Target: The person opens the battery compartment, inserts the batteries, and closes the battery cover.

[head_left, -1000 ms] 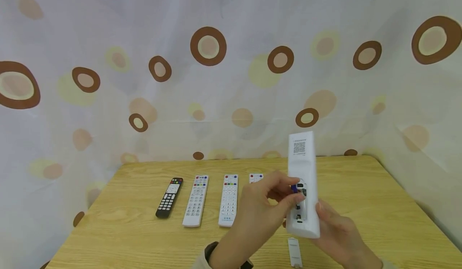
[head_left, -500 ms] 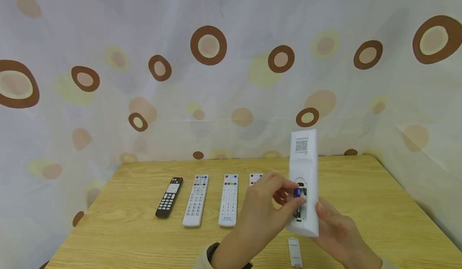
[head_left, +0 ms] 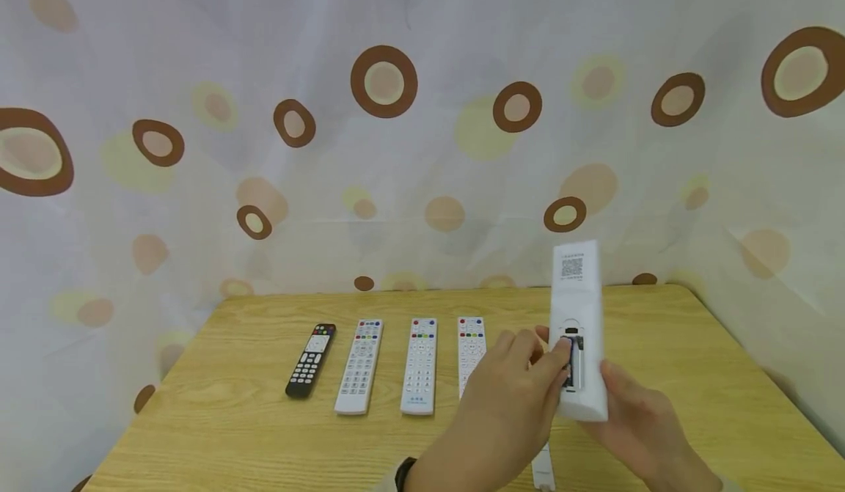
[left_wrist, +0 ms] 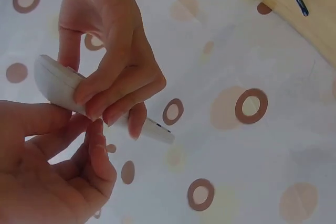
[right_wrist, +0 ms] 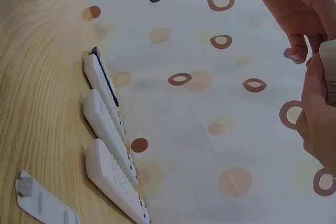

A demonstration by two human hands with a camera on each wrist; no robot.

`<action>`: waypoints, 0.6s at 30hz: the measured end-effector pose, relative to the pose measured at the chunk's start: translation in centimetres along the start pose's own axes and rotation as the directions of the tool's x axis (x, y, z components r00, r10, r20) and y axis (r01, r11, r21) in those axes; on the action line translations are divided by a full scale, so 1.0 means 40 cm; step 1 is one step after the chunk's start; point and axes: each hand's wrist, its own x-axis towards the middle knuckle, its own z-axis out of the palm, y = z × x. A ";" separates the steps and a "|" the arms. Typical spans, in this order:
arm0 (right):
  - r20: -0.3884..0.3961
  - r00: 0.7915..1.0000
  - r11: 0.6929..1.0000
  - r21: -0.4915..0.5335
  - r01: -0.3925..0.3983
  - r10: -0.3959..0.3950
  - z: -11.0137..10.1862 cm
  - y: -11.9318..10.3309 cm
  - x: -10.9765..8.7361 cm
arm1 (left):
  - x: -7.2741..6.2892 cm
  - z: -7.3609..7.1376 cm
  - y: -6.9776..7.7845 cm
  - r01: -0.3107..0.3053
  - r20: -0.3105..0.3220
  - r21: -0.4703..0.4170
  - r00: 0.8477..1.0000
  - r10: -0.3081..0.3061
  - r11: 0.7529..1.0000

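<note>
My right hand (head_left: 640,419) holds a white remote control (head_left: 576,287) back side up, its thumb along the right edge. A long battery slot is uncovered in the remote's back. In it shows a dark blue battery (head_left: 573,366), with the fingertips of my left hand (head_left: 502,404) on it, partly hiding it. The left wrist view has the remote (left_wrist: 52,85) edge-on between both hands, the battery hidden. At the right of the right wrist view, my right hand (right_wrist: 320,129) grips the remote, the left above it. A white battery cover (head_left: 543,470) lies below, partly behind my left hand.
On the wooden table (head_left: 264,441) lie a black remote (head_left: 310,360) and white remotes (head_left: 359,367), (head_left: 419,367), (head_left: 471,345) in a row, the last partly behind my left hand. A patterned curtain (head_left: 422,155) rises behind the table.
Both hands and the remote have shifted slightly right. The blue battery, pinched slantwise at the slot earlier, now lies along it with the left fingertips pressed on it. More of the rightmost remote shows.
</note>
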 end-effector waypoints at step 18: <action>0.004 0.989 0.978 0.147 0.149 -0.151 -0.006 -0.098 -0.052 | 0.091 0.332 -0.015 0.745 0.404 -0.448 0.662 -0.631 0.494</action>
